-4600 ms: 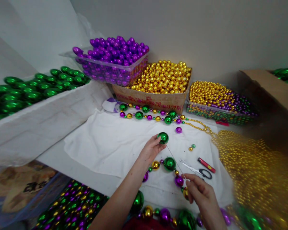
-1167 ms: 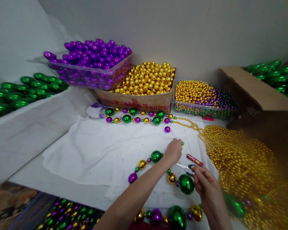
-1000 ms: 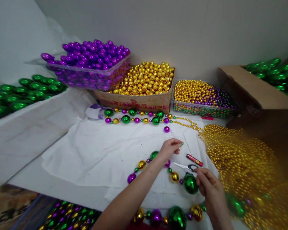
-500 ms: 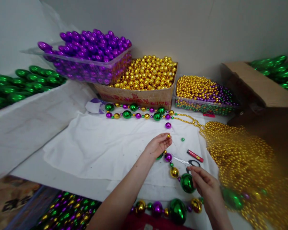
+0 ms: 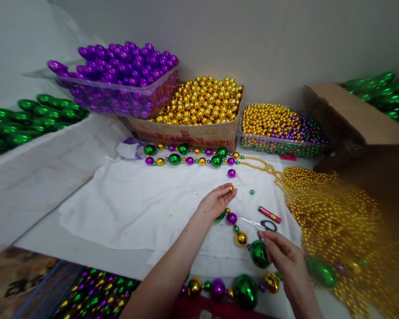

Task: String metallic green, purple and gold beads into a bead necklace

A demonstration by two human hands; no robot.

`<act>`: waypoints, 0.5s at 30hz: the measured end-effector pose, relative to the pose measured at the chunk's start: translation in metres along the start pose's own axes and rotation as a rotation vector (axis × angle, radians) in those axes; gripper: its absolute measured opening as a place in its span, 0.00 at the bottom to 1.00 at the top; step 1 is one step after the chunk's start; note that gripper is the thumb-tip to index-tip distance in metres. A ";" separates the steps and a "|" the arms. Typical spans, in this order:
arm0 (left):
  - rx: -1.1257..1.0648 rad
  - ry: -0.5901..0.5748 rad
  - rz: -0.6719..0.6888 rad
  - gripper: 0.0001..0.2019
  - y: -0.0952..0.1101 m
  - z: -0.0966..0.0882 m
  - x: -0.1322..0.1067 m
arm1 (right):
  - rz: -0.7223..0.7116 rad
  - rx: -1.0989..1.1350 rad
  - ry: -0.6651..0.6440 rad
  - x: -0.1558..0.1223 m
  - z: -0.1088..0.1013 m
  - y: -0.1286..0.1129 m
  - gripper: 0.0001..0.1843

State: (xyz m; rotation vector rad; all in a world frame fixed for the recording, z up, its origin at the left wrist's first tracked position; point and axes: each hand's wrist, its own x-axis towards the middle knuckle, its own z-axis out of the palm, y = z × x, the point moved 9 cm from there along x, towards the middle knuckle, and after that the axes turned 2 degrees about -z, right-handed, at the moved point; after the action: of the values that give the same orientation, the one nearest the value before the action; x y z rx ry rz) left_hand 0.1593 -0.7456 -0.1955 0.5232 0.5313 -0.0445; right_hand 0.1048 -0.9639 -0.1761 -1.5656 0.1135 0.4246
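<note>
My left hand point(image 5: 216, 201) pinches a small gold bead point(image 5: 231, 188) above the white cloth point(image 5: 136, 204). My right hand point(image 5: 282, 259) is closed, fingertips pinching the thin end of a needle or thread point(image 5: 242, 208) that runs toward the left hand. A bead strand point(image 5: 241, 239) with purple, gold and a large green ball point(image 5: 259, 254) lies between the hands. One small green bead point(image 5: 252, 192) and a purple bead point(image 5: 232, 173) lie loose on the cloth.
Scissors point(image 5: 264, 224) and a red lighter point(image 5: 269, 215) lie right of my left hand. At the back stand a purple ball tub point(image 5: 119, 75), a gold ball box point(image 5: 199, 110), a mixed bead tray point(image 5: 279, 130). Gold bead pile point(image 5: 335, 221) right; green balls point(image 5: 29, 122) left.
My left hand went right to the loose small beads, picked up the gold one and drew back with it. The green bead stayed. The right hand kept its pinch.
</note>
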 end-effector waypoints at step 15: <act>-0.010 0.032 0.071 0.07 0.003 0.000 -0.006 | -0.019 0.002 -0.011 0.000 0.005 0.003 0.19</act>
State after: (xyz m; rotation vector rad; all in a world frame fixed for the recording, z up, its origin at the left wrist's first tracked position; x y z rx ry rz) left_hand 0.1543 -0.7431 -0.1909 0.5334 0.5432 0.0346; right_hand 0.1031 -0.9592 -0.1793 -1.5612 0.0904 0.4182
